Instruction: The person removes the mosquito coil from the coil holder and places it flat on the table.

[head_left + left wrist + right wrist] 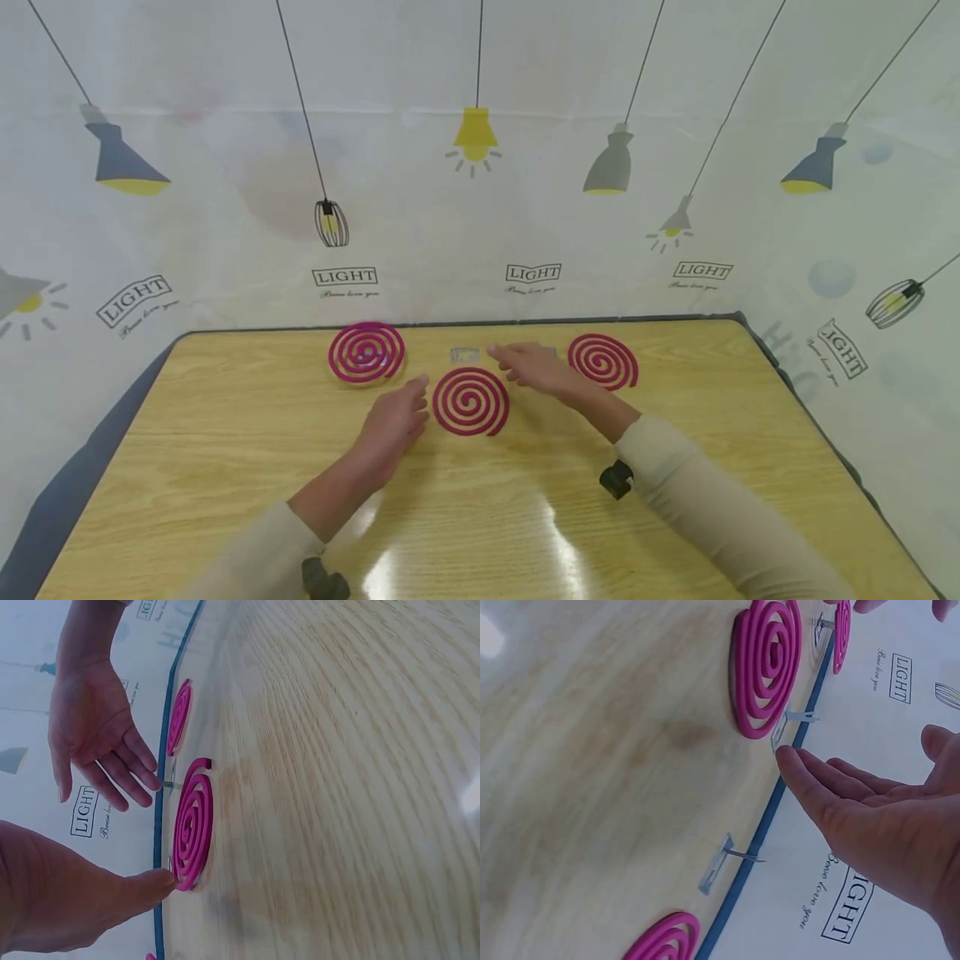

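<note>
A magenta mosquito coil (470,402) lies flat on the table between my two hands. My left hand (392,427) hovers at its left, holding nothing, the thumb overlapping the coil's edge in the left wrist view. Beyond the coil, my right hand (536,367) reaches in with fingers extended and nothing in its grasp. Its fingertips come right by a small metal coil stand (780,732) with an upright prong. Another metal stand (717,864) sits farther right, partly behind the right hand in the head view.
At the back left, a second coil (367,352) sits over a metal stand. A third coil (602,362) lies at the back right. The wooden table (465,508) meets a wall sheet (420,250) printed with lamps along its back edge.
</note>
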